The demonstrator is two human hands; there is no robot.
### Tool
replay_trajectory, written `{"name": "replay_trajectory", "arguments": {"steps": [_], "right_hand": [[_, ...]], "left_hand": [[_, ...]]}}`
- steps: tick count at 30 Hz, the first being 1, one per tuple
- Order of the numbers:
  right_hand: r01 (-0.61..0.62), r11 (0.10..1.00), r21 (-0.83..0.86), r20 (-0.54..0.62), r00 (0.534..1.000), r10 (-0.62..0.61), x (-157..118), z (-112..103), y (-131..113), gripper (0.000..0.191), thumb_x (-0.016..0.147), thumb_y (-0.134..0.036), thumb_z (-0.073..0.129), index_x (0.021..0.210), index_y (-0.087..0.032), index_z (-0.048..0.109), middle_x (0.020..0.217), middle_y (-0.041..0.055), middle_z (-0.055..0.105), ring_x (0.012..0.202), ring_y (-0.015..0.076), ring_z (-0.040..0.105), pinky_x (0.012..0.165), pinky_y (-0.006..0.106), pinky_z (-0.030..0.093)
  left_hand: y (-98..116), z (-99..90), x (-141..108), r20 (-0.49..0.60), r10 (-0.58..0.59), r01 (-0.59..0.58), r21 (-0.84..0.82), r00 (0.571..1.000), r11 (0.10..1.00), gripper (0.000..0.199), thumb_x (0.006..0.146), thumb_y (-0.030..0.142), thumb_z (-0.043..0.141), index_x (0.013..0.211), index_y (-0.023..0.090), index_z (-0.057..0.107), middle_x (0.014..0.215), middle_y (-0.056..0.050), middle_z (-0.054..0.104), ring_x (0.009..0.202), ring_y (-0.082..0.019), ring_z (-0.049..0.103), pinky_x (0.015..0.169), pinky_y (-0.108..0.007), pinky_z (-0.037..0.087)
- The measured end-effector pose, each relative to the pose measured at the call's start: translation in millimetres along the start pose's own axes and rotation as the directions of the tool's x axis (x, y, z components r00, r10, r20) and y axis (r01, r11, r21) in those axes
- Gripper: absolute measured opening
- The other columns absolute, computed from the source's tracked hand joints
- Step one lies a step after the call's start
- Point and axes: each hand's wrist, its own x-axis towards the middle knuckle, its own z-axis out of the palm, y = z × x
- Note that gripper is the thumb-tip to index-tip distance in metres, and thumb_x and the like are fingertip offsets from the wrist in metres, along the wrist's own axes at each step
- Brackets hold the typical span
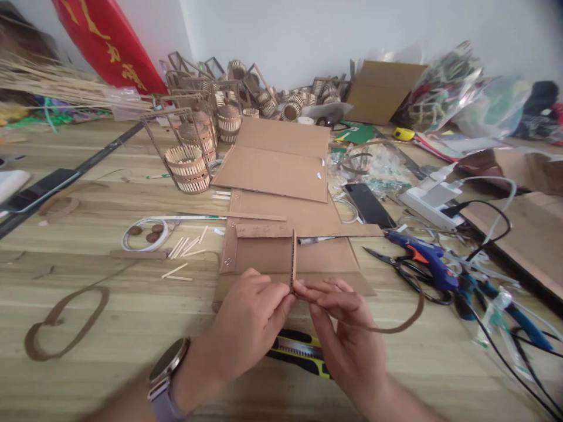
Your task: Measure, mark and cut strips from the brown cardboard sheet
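Note:
My left hand (255,305) is closed on the near end of a narrow cardboard strip (294,258) standing on edge, its corrugated edge facing up. My right hand (349,334) pinches at the same end, and a thin brown strip (412,316) curls out from it to the right. Fingertips of both hands meet there and hide the exact contact. Under them lie flat cardboard sheets (259,284). A yellow and black utility knife (303,351) rests on the table below the hands, partly covered by them.
Right of the hands lie black scissors (413,275), a blue glue gun (424,255), pliers (523,319) and cables. On the left are small wooden sticks (178,247), a tape ring (145,234) and a curled brown strip (65,322). Small slatted buckets (187,170) stand behind.

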Motion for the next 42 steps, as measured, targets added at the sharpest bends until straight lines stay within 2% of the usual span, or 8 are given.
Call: {"name": "replay_trajectory", "arguments": {"steps": [12,16,21,26,30,36,39,42], "right_hand": [[-0.220,0.904,0.367,0.018,0.973,0.230,7.2,-2.9,-4.6,0.007,0.098,-0.024,0.053,0.092,-0.028,0.051,0.088,0.0002,0.078,0.087,0.0163,0.073,0.074,0.032,0.058],[-0.153,0.953,0.263,-0.003,0.987,0.160,3.7,-2.0,-2.3,0.011,0.097,-0.018,0.052,0.094,-0.028,0.049,0.093,0.0002,0.078,0.094,0.0166,0.072,0.081,0.035,0.056],[-0.007,0.997,0.077,0.025,1.000,0.006,0.5,-2.1,2.2,0.019,0.092,-0.010,0.053,0.097,-0.028,0.048,0.098,0.0008,0.078,0.094,0.0192,0.072,0.084,0.040,0.050],[0.200,0.972,-0.125,0.087,0.978,-0.190,1.0,-2.3,0.8,0.027,0.086,-0.001,0.054,0.098,-0.025,0.048,0.103,0.0023,0.078,0.096,0.0164,0.072,0.093,0.038,0.044],[0.256,0.943,-0.213,0.091,0.966,-0.242,2.9,-2.0,-4.1,0.022,0.086,-0.003,0.055,0.092,-0.024,0.050,0.101,0.0034,0.078,0.093,0.0141,0.073,0.094,0.033,0.042],[0.117,0.989,-0.088,0.092,0.990,-0.109,3.3,-4.2,-3.2,0.019,0.091,-0.010,0.057,0.103,-0.025,0.058,0.100,0.0019,0.078,0.090,0.0157,0.073,0.090,0.036,0.048],[-0.057,0.993,0.102,0.047,0.998,0.052,4.8,-5.0,-3.9,0.013,0.093,-0.015,0.057,0.097,-0.027,0.062,0.094,0.0015,0.078,0.089,0.0176,0.074,0.081,0.035,0.055],[-0.283,0.898,0.337,0.073,0.959,0.275,8.3,-6.1,-4.4,0.003,0.093,-0.025,0.061,0.092,-0.026,0.063,0.086,0.0022,0.078,0.083,0.0183,0.075,0.070,0.030,0.060]], "left_hand": [[-6.6,-6.4,3.0,0.079,0.074,-0.065,-0.113,0.994,0.991,0.033,0.103,0.022,0.037,0.074,0.018,0.052,0.066,0.001,0.055,0.064,-0.015,0.048,0.065,-0.028,0.036],[-3.2,-6.5,2.4,0.062,0.030,-0.024,-0.104,0.998,0.994,0.032,0.104,0.031,0.041,0.076,0.018,0.053,0.067,0.001,0.057,0.064,-0.015,0.050,0.065,-0.029,0.035],[5.1,-3.4,1.4,0.040,-0.122,0.126,-0.109,0.992,0.986,0.026,0.096,0.017,0.044,0.072,0.018,0.052,0.064,0.002,0.055,0.063,-0.015,0.051,0.063,-0.027,0.033],[9.1,2.1,1.9,0.043,-0.283,0.286,-0.121,0.958,0.950,0.026,0.085,0.013,0.047,0.060,0.019,0.042,0.056,0.004,0.050,0.056,-0.012,0.047,0.058,-0.025,0.030],[8.8,5.8,1.8,-0.028,-0.275,0.272,-0.093,0.961,0.958,0.029,0.085,0.014,0.046,0.057,0.018,0.038,0.052,0.004,0.046,0.053,-0.011,0.043,0.057,-0.025,0.029],[9.1,5.2,2.6,-0.085,-0.195,0.190,-0.061,0.977,0.980,0.029,0.085,0.012,0.045,0.058,0.018,0.038,0.053,0.005,0.045,0.054,-0.011,0.043,0.058,-0.025,0.029],[10.0,2.0,3.1,-0.089,-0.158,0.151,-0.081,0.983,0.985,0.027,0.084,0.011,0.045,0.058,0.018,0.039,0.053,0.005,0.042,0.054,-0.010,0.042,0.061,-0.025,0.031],[9.1,-2.5,3.1,-0.072,-0.113,0.103,-0.128,0.991,0.986,0.026,0.084,0.011,0.046,0.060,0.018,0.040,0.055,0.006,0.042,0.055,-0.009,0.041,0.063,-0.025,0.033]]}}
